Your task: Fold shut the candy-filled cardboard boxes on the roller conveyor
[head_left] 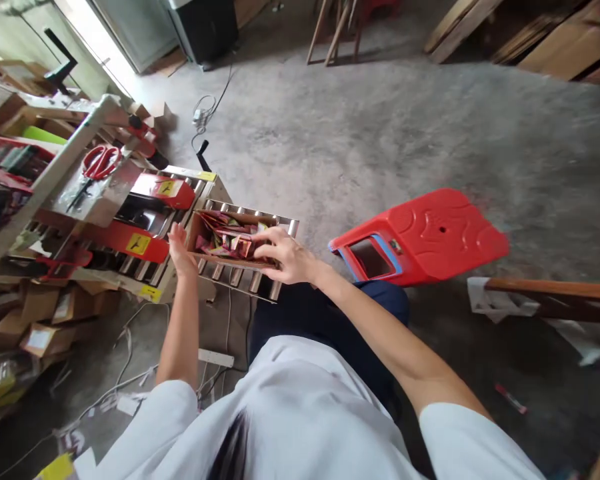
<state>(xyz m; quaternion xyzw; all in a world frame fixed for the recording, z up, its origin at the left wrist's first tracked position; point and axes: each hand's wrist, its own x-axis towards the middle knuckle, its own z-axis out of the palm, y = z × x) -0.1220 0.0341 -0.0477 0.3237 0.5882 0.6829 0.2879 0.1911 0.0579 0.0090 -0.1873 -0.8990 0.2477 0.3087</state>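
Observation:
An open cardboard box filled with small pink and red packets rests on the metal rollers at the end of a conveyor. At the box's left end, my left hand is upright with its fingers extended, its palm side near the cardboard. My right hand reaches over the right end of the box, fingers spread and bent, their tips at the packets. No packet is visibly held in it.
A taping machine with red parts stands left of the box, with red-handled scissors on top. A red plastic stool is at the right. Cables and cartons lie at the lower left.

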